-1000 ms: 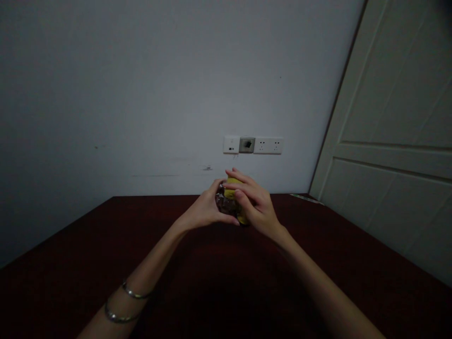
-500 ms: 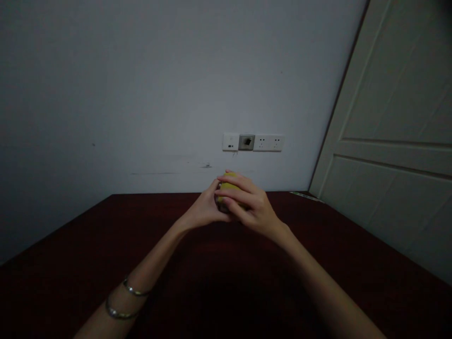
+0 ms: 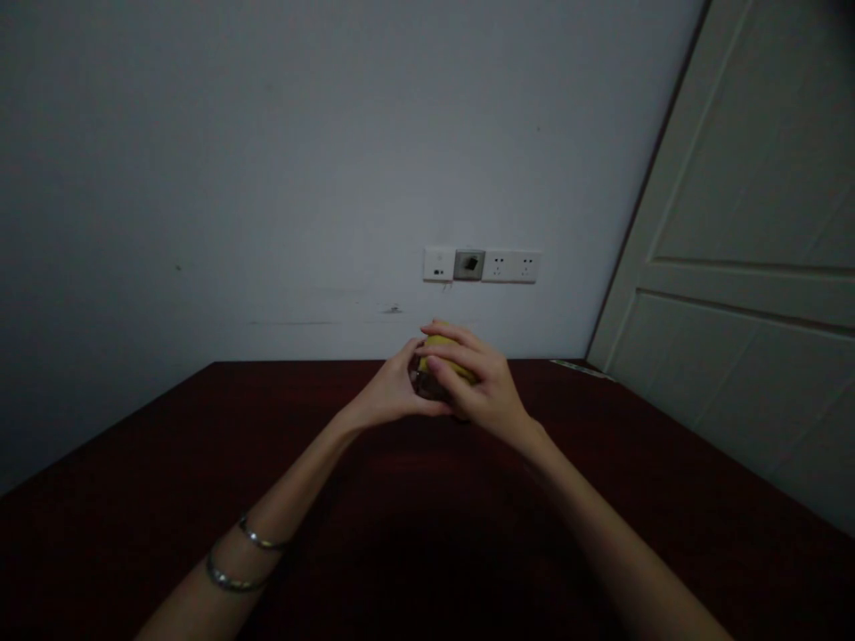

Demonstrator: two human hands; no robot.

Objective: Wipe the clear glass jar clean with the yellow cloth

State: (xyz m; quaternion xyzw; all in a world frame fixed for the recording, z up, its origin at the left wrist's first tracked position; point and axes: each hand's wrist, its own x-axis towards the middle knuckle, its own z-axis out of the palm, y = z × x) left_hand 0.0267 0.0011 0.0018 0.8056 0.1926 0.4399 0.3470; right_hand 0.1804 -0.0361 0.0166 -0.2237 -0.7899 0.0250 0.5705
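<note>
Between my two hands, just above the dark red table, is a small see-through container (image 3: 427,386) that looks like glass, tilted. My left hand (image 3: 393,385) is wrapped round its left side and underside. A yellow piece (image 3: 438,341) lies against its top and right side; whether this is a lid or a cloth or sponge, I cannot tell. My right hand (image 3: 477,369) is closed over the yellow piece, fingers curled across it and thumb pressed on the near side. Much of both things is hidden behind my fingers.
The dark red table (image 3: 280,445) reaches back to a pale wall (image 3: 300,160). Sockets and switch plates (image 3: 481,265) are set in the wall behind my hands. A pale panelled door (image 3: 748,267) stands along the right, with a thin flat strip (image 3: 580,369) at the table's back right corner.
The container and the yellow piece have turned a little in my hands, so more of the clear side shows. My right fingers have shifted slightly over the yellow piece. The view has moved slightly.
</note>
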